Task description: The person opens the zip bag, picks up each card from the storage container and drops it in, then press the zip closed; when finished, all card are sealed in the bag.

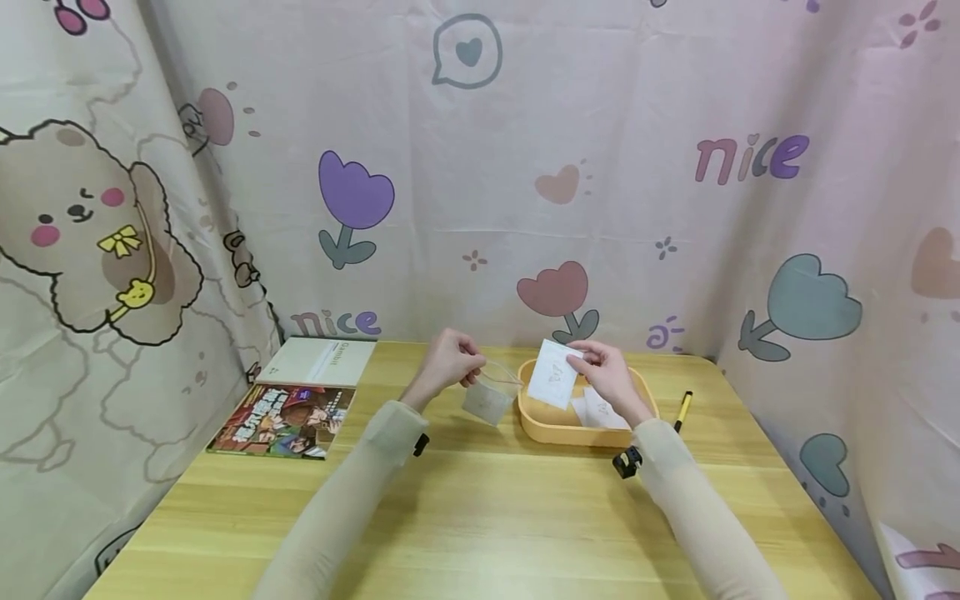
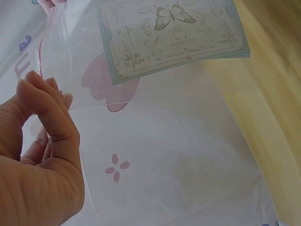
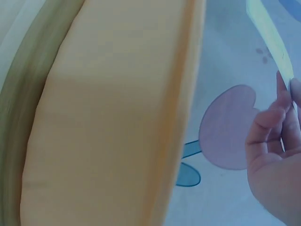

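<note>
- My left hand (image 1: 452, 360) pinches a clear bag (image 1: 487, 403) beside the tray (image 1: 573, 436), near the surface's (image 1: 525, 517) far edge.
- My right hand (image 1: 606, 375) pinches a card (image 1: 553, 375) over the tray.
- A slack pinch (thin stuff) could drop either.

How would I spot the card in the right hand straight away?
On the wooden table, find the orange-yellow tray near the curtain. Over its left end, the right hand pinches a white card with faint print. Similar white pieces lie inside the tray and a clear bag hangs from the left hand; this card alone is raised above the tray.
</note>
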`<state>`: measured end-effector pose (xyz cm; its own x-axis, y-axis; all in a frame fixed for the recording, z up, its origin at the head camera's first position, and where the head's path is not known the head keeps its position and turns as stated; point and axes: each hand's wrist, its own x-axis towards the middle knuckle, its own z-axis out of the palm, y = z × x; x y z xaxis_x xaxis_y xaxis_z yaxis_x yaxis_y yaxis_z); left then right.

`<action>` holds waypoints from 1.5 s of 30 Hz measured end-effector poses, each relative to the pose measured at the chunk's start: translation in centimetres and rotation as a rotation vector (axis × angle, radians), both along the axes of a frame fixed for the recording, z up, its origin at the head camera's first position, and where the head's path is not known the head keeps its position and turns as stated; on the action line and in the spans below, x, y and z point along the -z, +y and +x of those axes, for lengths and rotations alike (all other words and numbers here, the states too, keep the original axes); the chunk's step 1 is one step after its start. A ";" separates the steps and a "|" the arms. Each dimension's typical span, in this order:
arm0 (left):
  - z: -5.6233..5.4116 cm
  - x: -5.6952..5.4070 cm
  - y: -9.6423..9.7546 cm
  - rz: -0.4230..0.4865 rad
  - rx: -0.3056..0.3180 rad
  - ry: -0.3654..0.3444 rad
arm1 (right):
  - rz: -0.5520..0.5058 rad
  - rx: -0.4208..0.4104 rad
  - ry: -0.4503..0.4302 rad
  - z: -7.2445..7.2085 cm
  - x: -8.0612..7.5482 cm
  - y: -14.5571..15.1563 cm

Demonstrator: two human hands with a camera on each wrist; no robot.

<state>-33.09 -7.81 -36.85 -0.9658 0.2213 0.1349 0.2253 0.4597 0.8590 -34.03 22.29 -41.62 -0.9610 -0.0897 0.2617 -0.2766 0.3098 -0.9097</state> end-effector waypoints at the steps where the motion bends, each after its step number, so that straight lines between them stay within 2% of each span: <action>1: 0.0 0.0 0.0 0.001 -0.005 0.003 | -0.015 0.005 0.001 0.1 -0.1 -0.2; 8: 0.1 -0.3 -0.3 -0.011 -0.012 -0.001 | -0.149 -0.014 0.011 0.5 -0.8 -1.3; 12: 0.1 -0.2 -0.3 -0.009 -0.018 0.005 | -0.190 -0.030 0.036 0.7 -1.0 -1.6; 14: 0.1 -0.1 -0.3 -0.010 -0.018 0.014 | -0.192 -0.030 0.048 1.4 -1.7 -1.9; 19: 0.1 -0.1 -0.2 -0.014 -0.015 0.032 | -0.237 -0.026 0.075 1.9 -2.5 -2.4; 22: 0.2 -0.1 -0.2 -0.017 -0.017 0.044 | -0.281 -0.026 0.109 1.7 -2.5 -2.7; 27: 0.4 -0.2 -0.1 -0.015 -0.021 0.054 | -0.311 -0.037 0.151 2.2 -2.7 -3.3; 33: 0.6 -0.4 0.1 -0.018 -0.029 0.042 | -0.302 -0.053 0.159 2.3 -2.3 -3.9; 38: 0.5 -0.7 0.3 -0.025 -0.027 0.052 | -0.301 -0.037 0.182 2.1 -2.2 -4.1; 45: 0.6 -0.6 0.3 -0.031 -0.028 0.026 | -0.333 0.001 0.196 2.2 -2.3 -4.6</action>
<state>-32.48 -7.53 -36.20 -0.9679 0.1987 0.1538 0.2343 0.4924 0.8383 -31.78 17.69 -39.33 -0.8899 0.0326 0.4550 -0.4551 0.0063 -0.8904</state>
